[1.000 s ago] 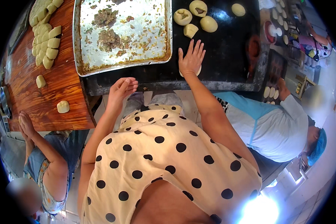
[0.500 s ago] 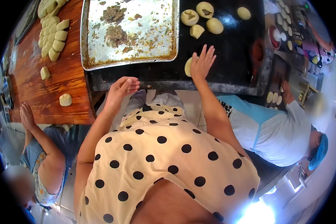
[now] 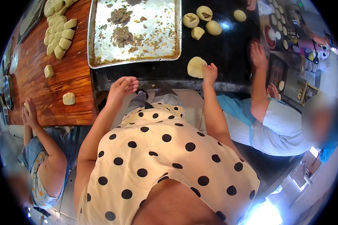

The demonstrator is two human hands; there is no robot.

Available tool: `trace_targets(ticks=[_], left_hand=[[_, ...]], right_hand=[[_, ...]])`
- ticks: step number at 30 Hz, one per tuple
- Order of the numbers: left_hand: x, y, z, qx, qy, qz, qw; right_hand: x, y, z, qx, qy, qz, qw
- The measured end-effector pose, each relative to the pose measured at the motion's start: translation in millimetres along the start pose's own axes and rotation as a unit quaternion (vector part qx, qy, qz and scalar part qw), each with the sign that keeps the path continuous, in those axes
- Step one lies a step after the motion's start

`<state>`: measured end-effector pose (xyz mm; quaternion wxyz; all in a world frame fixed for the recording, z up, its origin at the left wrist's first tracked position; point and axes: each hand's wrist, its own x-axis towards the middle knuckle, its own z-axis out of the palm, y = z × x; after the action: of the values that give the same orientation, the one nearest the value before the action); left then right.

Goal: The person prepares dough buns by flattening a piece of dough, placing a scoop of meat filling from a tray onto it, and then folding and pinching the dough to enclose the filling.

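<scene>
On the black work surface (image 3: 154, 71) lies a thin, flattened dough round (image 3: 195, 68). My right hand (image 3: 210, 74) pinches its right edge between thumb and fingers. My left hand (image 3: 122, 89) hovers at the front edge of the surface, below the baking tray (image 3: 135, 60), fingers loosely curled and apart, with nothing visible in it. Beyond the dough round sit several dough balls (image 3: 214, 28) and a cut dough piece (image 3: 197, 33). Two of the balls show dark filling at an opening on top.
The tray bears clumps of brown filling (image 3: 122, 36). To the left, a wooden table (image 3: 30, 82) holds a cluster of cut dough (image 3: 59, 37) and loose pieces (image 3: 68, 98). A person at left presses their hands (image 3: 29, 112) together; another at right reaches a hand (image 3: 258, 56) over the surface's right side.
My right hand has gone from lying flat beside the dough to pinching its edge. The dough now looks wider and flatter. The person at right has raised an arm over the black surface.
</scene>
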<state>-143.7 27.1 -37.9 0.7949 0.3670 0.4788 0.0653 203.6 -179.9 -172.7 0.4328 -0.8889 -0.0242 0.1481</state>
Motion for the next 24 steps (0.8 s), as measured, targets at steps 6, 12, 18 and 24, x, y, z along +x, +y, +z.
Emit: trace_targets(ticks=[6, 12, 18, 24], left_hand=[[17, 5, 16, 0.002, -0.052, 0.029, 0.998], [28, 18, 34, 0.039, -0.078, 0.122, 0.989], [21, 34, 11, -0.308, -0.193, 0.042, 0.931], [6, 37, -36, -0.264, -0.042, 0.104, 0.958]], right_hand=[[-4, -36, -26, -0.381, -0.137, -0.213, 0.889], [-87, -151, -24, -0.129, -0.392, -0.196, 0.890], [-140, -236, 48, 0.009, -0.522, -0.224, 0.823], [-100, -247, 194, 0.000, -0.345, -0.358, 0.867]])
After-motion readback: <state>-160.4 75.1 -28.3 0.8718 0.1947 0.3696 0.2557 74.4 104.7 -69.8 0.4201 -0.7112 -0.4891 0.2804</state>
